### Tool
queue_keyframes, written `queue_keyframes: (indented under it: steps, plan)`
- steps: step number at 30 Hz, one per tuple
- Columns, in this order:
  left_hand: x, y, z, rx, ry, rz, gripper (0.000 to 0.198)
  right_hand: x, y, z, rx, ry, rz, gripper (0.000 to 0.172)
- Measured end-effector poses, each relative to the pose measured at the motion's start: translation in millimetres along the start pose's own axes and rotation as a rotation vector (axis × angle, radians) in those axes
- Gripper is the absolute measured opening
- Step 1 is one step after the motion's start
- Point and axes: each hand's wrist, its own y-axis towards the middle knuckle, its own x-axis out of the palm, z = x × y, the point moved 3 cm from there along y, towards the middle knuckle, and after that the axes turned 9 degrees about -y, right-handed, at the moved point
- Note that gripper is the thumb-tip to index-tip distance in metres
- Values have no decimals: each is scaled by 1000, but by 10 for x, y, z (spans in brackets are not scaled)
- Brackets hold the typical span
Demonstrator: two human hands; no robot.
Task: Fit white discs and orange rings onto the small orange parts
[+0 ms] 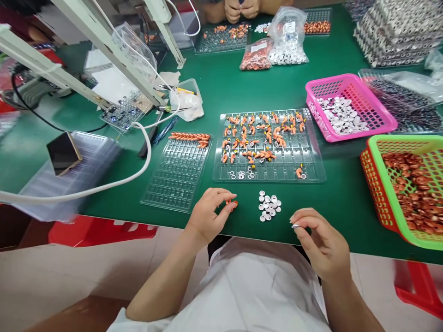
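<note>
My left hand (210, 213) is at the front of the table, its thumb and forefinger closed around small glossy orange pieces (235, 204); the exact grip is partly hidden. My right hand (321, 242) pinches a small white disc (295, 226), seen edge-on, between thumb and fingertip. Between the two hands lies a loose pile of white round discs (268, 206). Behind it stands a clear compartment tray (284, 173) with curved orange parts and white rings. Left of that, a narrower clear tray (171, 180) carries a row of orange pieces along its far edge.
To the right are a pink basket (384, 121) of white discs and a green basket (403, 221) of copper-orange pieces. Lamp arms and a white cable (143, 168) cross the left side, near a phone (63, 153). Across the table, another person's hands (241, 9) work above a tray.
</note>
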Motion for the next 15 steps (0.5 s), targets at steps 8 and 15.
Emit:
queue_keyframes:
  steps: [8,15]
  plan:
    - [113,110,-18,24,167,-232,9,9,28,-24,33,-29,-42,14]
    - [118,253,-70,-66,123,-231,16,50,28,-28,58,18,-28,13]
